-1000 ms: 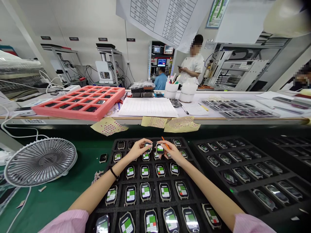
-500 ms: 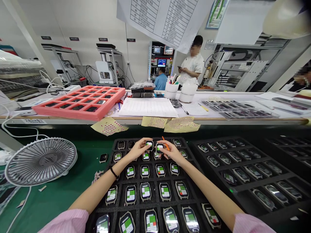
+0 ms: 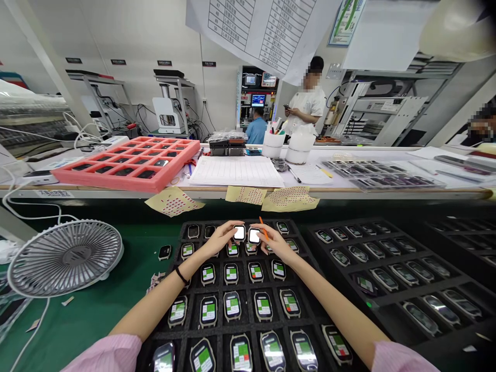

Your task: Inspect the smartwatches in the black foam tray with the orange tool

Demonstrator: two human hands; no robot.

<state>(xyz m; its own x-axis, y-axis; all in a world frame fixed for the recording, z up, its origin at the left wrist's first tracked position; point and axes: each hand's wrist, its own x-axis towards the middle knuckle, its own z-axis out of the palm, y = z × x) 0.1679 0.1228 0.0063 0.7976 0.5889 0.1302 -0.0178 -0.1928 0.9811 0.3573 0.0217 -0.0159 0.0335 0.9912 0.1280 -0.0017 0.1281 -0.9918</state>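
Left hand (image 3: 220,238) and right hand (image 3: 276,244) are working close together at centre, backs upward, knuckles raised. Left fingers (image 3: 231,228) are curling forward and rightward; right fingers (image 3: 262,236) are curling leftward, the two sets of fingertips separated by a narrow gap. Left forearm (image 3: 155,305) and right forearm (image 3: 333,305) are angling inward from the lower corners of the view. A dark band (image 3: 181,276) is circling the left wrist; pink sleeves (image 3: 104,354) are covering both arms near the lower edge.
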